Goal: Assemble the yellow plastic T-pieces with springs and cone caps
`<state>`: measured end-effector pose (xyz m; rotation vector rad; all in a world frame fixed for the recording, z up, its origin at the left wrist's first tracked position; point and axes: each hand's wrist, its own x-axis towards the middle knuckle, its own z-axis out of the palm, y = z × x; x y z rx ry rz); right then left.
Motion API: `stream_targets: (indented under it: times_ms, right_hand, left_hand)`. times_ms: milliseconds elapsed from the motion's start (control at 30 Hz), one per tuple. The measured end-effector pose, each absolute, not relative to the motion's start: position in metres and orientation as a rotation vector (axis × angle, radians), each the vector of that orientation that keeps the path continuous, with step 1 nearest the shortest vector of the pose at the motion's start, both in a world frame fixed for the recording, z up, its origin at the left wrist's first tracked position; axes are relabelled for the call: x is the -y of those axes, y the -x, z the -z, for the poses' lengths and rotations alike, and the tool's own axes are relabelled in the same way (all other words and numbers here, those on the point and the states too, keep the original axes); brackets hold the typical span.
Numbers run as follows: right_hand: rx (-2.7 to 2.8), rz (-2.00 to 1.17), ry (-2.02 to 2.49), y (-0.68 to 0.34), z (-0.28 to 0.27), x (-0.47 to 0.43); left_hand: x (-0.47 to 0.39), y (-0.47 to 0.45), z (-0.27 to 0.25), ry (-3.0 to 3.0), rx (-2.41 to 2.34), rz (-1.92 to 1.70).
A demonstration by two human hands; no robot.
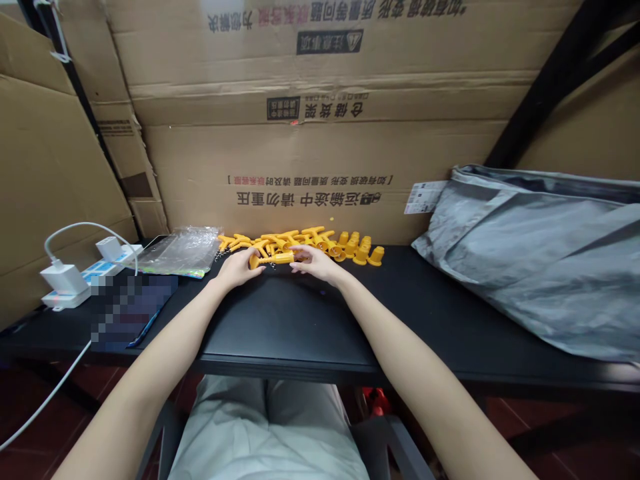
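Observation:
Between my two hands, just above the black tabletop, lies a yellow plastic corkscrew (281,258), held nearly level. My left hand (239,269) pinches its wide left end with thumb and fingers. The fingers of my right hand (319,264) close round its right end and hide that part. Right behind the hands is a heap of yellow T-shaped handles (290,238), some with thin metal spirals showing at the left. Several yellow flared caps (362,252) stand upright to the right of the heap.
A clear plastic bag (183,248) lies left of the heap. Nearer me are a phone (135,312) and a white power strip (127,252) with chargers and a cable. At the right rests a large grey bag (540,267). Cardboard (320,153) walls the back.

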<state>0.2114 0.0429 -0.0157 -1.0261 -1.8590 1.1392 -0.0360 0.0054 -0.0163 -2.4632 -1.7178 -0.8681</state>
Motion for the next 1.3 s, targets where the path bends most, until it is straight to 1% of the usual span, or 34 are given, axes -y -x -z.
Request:
stream_targets:
  times_ms: [633,833,967,1067,1200,1300]
  right_hand:
    - [1.81,-1.158,1.031,-0.21,0.015,-0.04]
    - [1.819,-1.061,0.959,-0.209,0.013,-0.041]
    - [1.774,-0.924,0.938,-0.209,0.011,-0.044]
    - [1.662,-0.736,0.958,-0.213,0.01,-0.049]
    - [1.549,-0.287,1.064,-0.231,0.008,-0.057]
    - [1.598,0.061,1.163,-0.249,0.009,-0.061]
  left_hand:
    - [-0.005,0.036,0.017,2.459,1.716,0.869]
    - [-0.003,0.035,0.015,2.469,1.704,0.925]
    - [0.0,0.035,0.013,2.409,1.748,1.03]
    - [0.0,0.035,0.013,2.399,1.78,1.016]
    - [-0.002,0.036,0.015,2.453,1.737,0.97]
    - [-0.003,0.036,0.017,2.479,1.724,0.942]
